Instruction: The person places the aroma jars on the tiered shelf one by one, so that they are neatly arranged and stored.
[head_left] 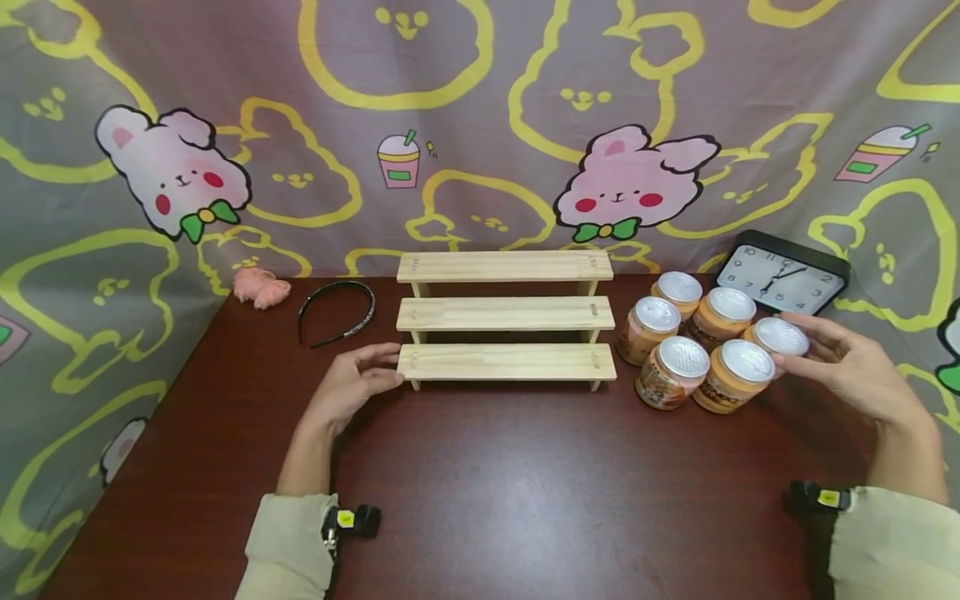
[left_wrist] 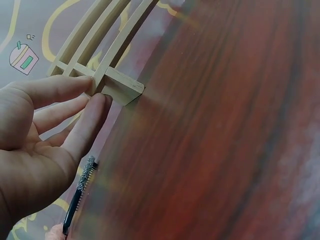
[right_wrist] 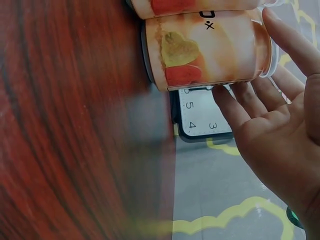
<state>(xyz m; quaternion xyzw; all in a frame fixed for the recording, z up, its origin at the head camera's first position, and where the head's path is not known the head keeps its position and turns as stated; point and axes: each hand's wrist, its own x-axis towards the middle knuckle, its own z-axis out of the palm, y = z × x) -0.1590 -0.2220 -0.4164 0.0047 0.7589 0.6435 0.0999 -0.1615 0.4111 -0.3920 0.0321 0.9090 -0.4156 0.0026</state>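
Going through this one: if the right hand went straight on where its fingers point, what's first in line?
Most likely the rightmost jar, directly ahead of the right hand; depth is unclear, so fingers and jar may already touch.

The shelf (head_left: 506, 315) was pale yellow, & the table (head_left: 450, 467) was dark red-brown w/ blk streaks. The jars (head_left: 708, 331) were orange w/ silvery lids (head_left: 683, 357), & the clock (head_left: 780, 275) was blk & white. The gray cloth (head_left: 472, 137) had yellow outlines & pink bunnies (head_left: 618, 187) w/ grn bows (head_left: 606, 231).
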